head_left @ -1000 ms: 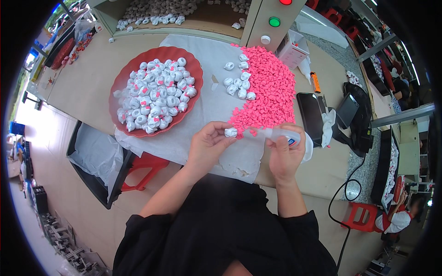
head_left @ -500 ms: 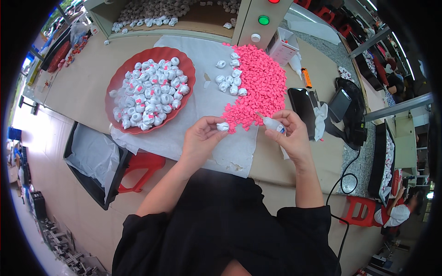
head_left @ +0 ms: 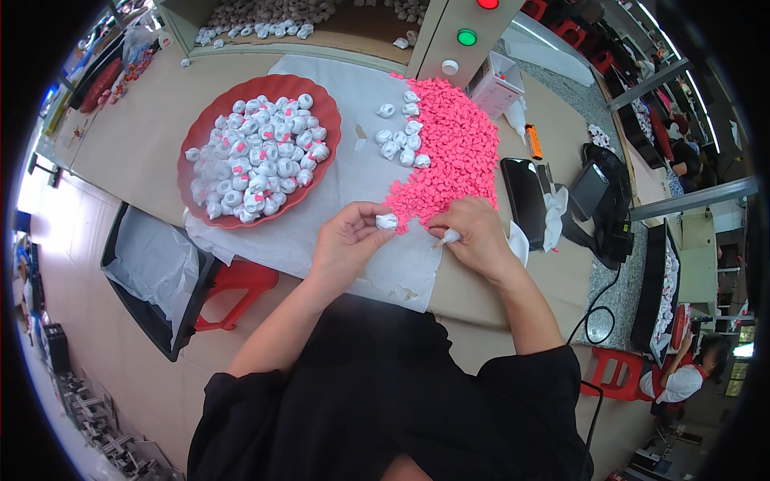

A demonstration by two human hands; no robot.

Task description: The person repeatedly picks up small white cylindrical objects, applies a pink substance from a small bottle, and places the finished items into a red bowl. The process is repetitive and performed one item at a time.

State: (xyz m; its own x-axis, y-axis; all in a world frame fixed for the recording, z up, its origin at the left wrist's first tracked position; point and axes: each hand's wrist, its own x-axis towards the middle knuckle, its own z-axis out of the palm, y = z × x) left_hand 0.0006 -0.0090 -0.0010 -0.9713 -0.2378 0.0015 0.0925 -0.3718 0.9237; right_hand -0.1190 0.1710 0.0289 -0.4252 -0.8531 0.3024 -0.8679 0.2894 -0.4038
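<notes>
Between the thumb and fingertips of my left hand [head_left: 350, 240] is a small white rounded piece [head_left: 387, 221], held above the white paper sheet [head_left: 401, 276]. My right hand [head_left: 479, 240] is closed around a small white squeeze bottle [head_left: 451, 236], its thin nozzle pointing down and left past the thumb; most of the bottle is hidden. The fingertips of that hand reach the near edge of a heap of small pink pieces [head_left: 457, 132]. Whether they pinch one I cannot make out. Several loose white pieces [head_left: 399, 143] lie along the heap's left side.
A red scalloped bowl [head_left: 325, 100] of white pieces, some with pink bits, stands left. Behind is a shelf box [head_left: 361, 44] with a green button [head_left: 467, 37]. On the right lie a phone [head_left: 523, 196] and an orange tube [head_left: 533, 142]. A black tray [head_left: 164, 341] sits lower left.
My right hand has turned over and moved left and down to the pink heap's edge, the bottle's nozzle swinging from up-left to down-left. My left hand still holds its white piece.
</notes>
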